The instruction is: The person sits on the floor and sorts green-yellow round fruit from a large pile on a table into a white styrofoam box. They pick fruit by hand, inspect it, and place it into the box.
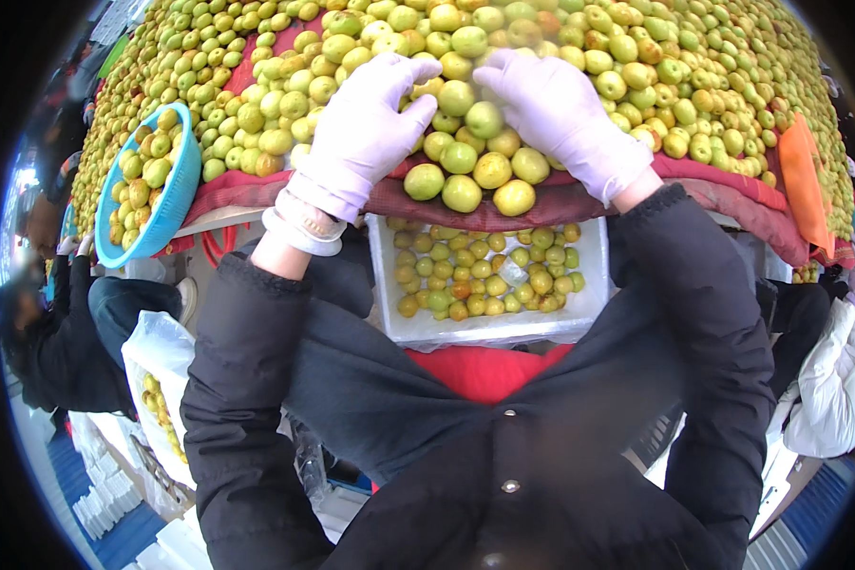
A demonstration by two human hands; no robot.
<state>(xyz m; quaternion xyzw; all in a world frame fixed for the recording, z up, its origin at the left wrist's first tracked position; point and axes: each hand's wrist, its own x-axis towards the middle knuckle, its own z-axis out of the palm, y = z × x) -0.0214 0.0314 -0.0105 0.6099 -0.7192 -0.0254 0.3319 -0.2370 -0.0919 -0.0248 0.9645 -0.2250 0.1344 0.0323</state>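
Both my hands wear thin whitish gloves and rest at the near part of a large heap of green-yellow jujube fruits. My left hand has its thumb and fingers apart and curved beside some fruits. Opposite it, my right hand curves over fruits, its fingertips partly hidden; whether it grips one cannot be told. Loose fruits lie between the hands on the dark red cloth edge. Below that edge, between my knees, stands a white foam box lined with plastic, with a layer of fruits and a small clear packet inside.
A blue plastic basket of fruits leans at the table edge on the left; an orange basket or scoop stands on the right. Another foam box with fruits is at lower left. Co-workers sit on both sides.
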